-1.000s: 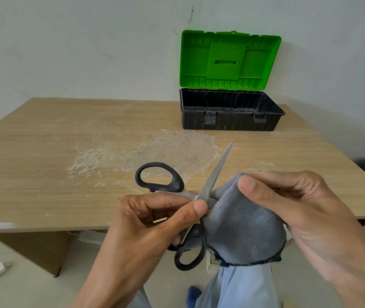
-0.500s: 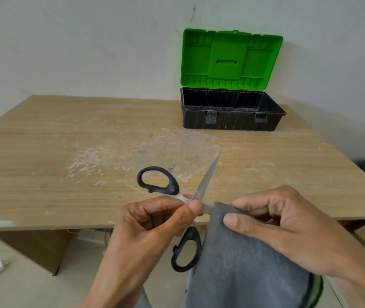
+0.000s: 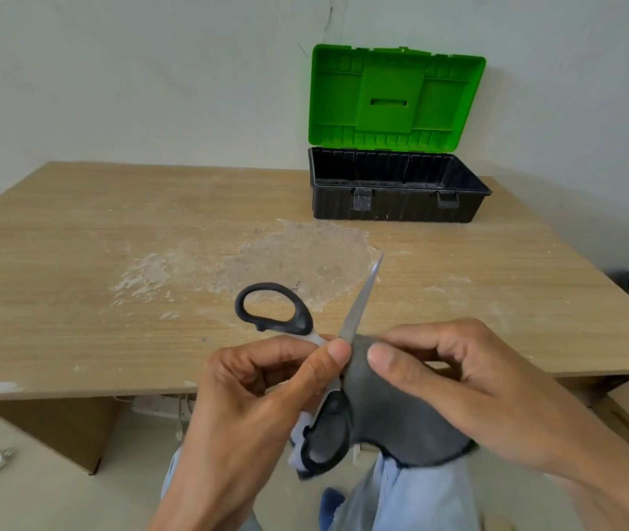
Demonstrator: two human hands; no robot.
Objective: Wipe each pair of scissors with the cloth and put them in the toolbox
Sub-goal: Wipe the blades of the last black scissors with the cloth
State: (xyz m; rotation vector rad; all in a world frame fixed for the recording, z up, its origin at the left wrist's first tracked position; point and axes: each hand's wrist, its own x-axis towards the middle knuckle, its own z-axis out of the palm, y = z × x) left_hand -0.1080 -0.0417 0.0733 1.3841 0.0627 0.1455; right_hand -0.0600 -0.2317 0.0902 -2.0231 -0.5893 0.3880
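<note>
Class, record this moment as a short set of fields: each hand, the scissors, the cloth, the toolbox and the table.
left hand: pinches the scissors near the pivot
right hand: pinches the cloth beside the blade
scissors: handles spread, one blade showing, pointing up
cloth: grey, hangs from the right hand
toolbox: green lid raised, far side of table
table: wooden, whitish residue patch

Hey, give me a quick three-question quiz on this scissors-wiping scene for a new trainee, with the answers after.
1. True or false: the toolbox stands open.
2. Fill in: the scissors are held in the ____ hand.
3. The cloth is: A inside the toolbox; B pinched by the right hand; C hanging off the toolbox.
Key: 1 true; 2 left hand; 3 B.
</note>
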